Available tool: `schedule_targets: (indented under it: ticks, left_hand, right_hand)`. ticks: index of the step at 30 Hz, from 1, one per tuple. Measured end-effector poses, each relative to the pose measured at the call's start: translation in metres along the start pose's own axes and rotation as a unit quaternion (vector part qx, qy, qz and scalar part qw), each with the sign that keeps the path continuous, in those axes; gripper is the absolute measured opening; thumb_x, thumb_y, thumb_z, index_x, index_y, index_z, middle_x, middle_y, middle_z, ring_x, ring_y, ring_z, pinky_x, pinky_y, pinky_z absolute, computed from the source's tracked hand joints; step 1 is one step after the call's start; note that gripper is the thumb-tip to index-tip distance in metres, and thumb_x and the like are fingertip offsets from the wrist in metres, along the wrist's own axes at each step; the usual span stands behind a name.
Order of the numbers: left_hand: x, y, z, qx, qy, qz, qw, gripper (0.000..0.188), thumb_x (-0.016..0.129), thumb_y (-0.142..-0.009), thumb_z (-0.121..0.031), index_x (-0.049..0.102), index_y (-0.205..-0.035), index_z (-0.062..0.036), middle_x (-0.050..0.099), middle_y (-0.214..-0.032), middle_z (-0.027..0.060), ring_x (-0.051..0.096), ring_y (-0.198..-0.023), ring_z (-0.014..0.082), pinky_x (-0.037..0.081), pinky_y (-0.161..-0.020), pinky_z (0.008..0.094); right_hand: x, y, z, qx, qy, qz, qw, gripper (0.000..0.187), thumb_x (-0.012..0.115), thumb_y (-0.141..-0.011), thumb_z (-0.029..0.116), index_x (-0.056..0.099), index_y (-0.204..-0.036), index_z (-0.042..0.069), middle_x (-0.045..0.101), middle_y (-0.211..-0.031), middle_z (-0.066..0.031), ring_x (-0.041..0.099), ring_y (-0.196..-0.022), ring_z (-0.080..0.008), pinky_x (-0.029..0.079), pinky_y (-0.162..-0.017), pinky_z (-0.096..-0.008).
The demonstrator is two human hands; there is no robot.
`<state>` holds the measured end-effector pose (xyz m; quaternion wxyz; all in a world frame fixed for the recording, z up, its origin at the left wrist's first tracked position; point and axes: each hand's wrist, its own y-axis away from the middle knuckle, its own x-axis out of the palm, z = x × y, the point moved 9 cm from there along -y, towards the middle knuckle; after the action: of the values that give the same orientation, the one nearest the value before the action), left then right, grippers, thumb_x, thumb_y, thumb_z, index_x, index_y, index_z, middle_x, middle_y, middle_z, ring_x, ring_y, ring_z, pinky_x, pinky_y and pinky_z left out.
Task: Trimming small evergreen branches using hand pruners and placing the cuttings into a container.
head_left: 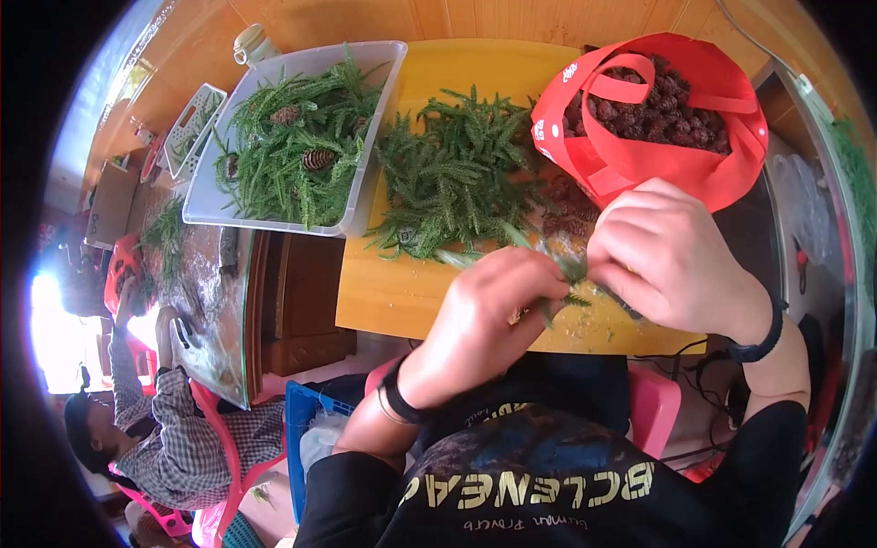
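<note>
Over the near part of the yellow table (402,306), my left hand (489,306) and my right hand (660,251) meet with fingertips almost touching. Both are closed in a pinch on a small green artificial pine sprig (573,269). Its leafy tips stick out below the left fingers, while the rest is hidden by my fingers. Just beyond lies a heap of green pine sprigs (461,173). Brown pine cones (568,212) rest between this heap and my right hand.
A clear plastic bin (352,205) full of finished-looking sprigs with cones stands at the left. At the far right is a red bag (594,151) of brown cones. On the left, another person (174,429) sits at a glass-topped table (215,301). A blue crate (306,411) stands beside me.
</note>
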<state>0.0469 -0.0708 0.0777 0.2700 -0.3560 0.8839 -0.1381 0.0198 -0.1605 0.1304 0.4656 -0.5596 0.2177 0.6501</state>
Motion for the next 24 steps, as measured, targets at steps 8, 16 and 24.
schedule_targets:
  ticks: [8, 16, 24]
  left_hand:
    - [0.018, 0.014, 0.041, -0.214, 0.414, 0.058, 0.883, 0.018, 0.072, -0.075, -0.005, 0.054, -0.079, -0.0040, 0.060, -0.087, 0.0082, 0.057, -0.076, 0.0137, 0.048, -0.065, 0.0250]
    - [0.024, 0.014, 0.036, -0.167, 0.464, 0.096, 0.864, 0.014, 0.066, -0.079, 0.001, 0.054, -0.086, -0.0021, 0.059, -0.089, 0.0043, 0.057, -0.079, 0.0096, 0.047, -0.065, 0.0232]
    - [-0.001, 0.001, 0.012, -0.024, 0.068, -0.007, 0.997, 0.018, 0.066, -0.070, 0.008, 0.057, -0.082, -0.0020, 0.061, -0.086, 0.0081, 0.060, -0.078, 0.0190, 0.048, -0.070, 0.0292]
  right_hand:
    - [-0.003, 0.005, -0.006, -0.005, -0.120, -0.049, 0.992, 0.014, 0.069, -0.071, 0.010, 0.057, -0.078, 0.006, 0.059, -0.075, -0.0052, 0.059, -0.074, -0.0233, 0.044, -0.067, -0.0354]
    - [-0.004, 0.002, 0.009, -0.070, -0.026, -0.017, 0.997, 0.015, 0.069, -0.070, 0.011, 0.057, -0.078, 0.007, 0.059, -0.071, -0.0041, 0.059, -0.069, -0.0227, 0.043, -0.065, -0.0327]
    - [0.008, 0.007, -0.024, 0.091, -0.118, -0.015, 0.989, 0.015, 0.067, -0.071, 0.007, 0.056, -0.081, 0.005, 0.059, -0.070, -0.0068, 0.059, -0.068, -0.0243, 0.044, -0.063, -0.0325]
